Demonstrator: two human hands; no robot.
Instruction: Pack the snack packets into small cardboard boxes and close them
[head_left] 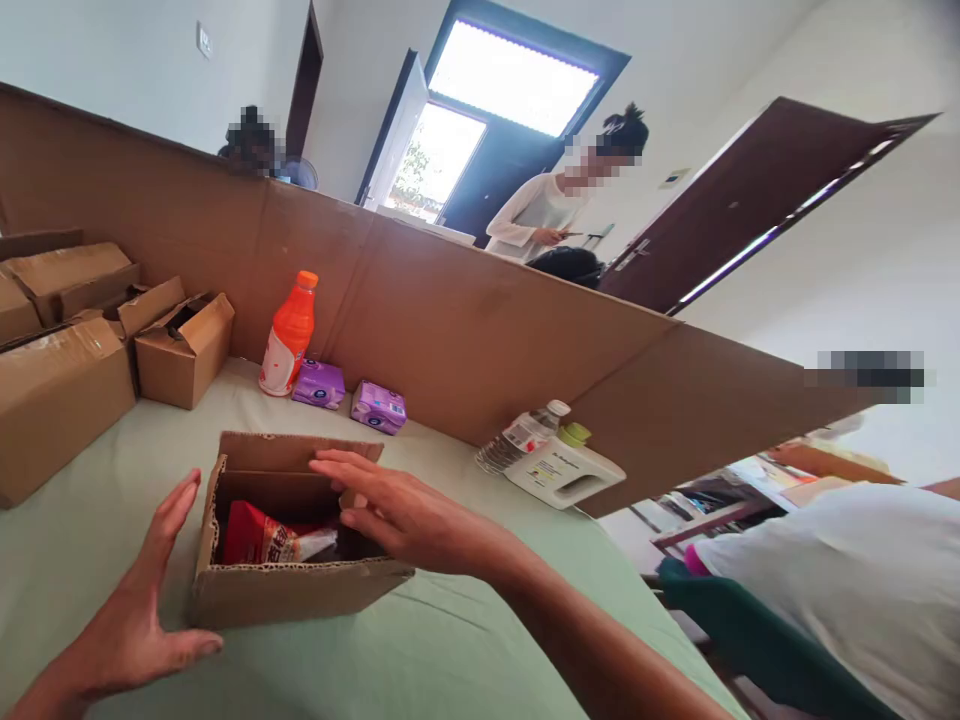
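Note:
A small open cardboard box (292,590) stands on the green-covered table (450,650) in front of me. Inside it lies a red snack packet (262,537). My right hand (409,515) reaches over the box's right side, fingers stretched out flat above the opening, holding nothing. My left hand (142,610) hovers just left of the box, fingers spread and open, with the thumb near the box's lower left corner.
A tall cardboard wall (465,330) runs behind the table. Along it stand an orange bottle (289,335), two purple packets (319,384) (379,406), a water bottle (521,437) and a white jug (562,472). Cardboard boxes (67,380) pile at left. A person in white (847,580) sits at right; another stands behind.

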